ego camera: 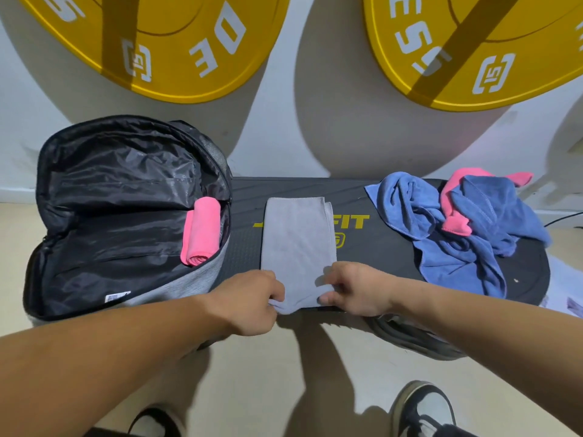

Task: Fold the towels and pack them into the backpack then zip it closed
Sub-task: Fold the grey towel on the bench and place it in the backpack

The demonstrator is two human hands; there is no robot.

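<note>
Shoes (422, 408) and pale floor are sitting closest below you, and just above them your two hands are working at the near edge of the black desk (394, 247), a rubbery, finely textured platform with yellow lettering.

Your left hand (252, 298) is pinching the near left corner of the grey towel (298, 234), fingers closed on the cloth; your right hand (356, 288) is clamping the near right corner the same way. Between the two grips the near end is bunching up into a soft fold, which looks like the start of a roll or a further fold.

That towel is lying as a long, narrow strip of smooth microfibre, its long axis running straight away from you toward the far edge. So the coming move, as I judge it, is travelling along that axis, away from your hands, with both hands equally near.

Off the desk's left end, the backpack (126, 216) is lying wide open, its crinkly black lining showing and grey woven fabric on the side wall. One rolled pink towel (202, 231) is already resting inside against its right wall. Your left hand is the nearer one to it.

At the right end of the desk, a crumpled heap of blue towels (457, 234) with another pink towel (454, 197) tangled in is waiting, still unfolded. The zip is not yet closed.
</note>
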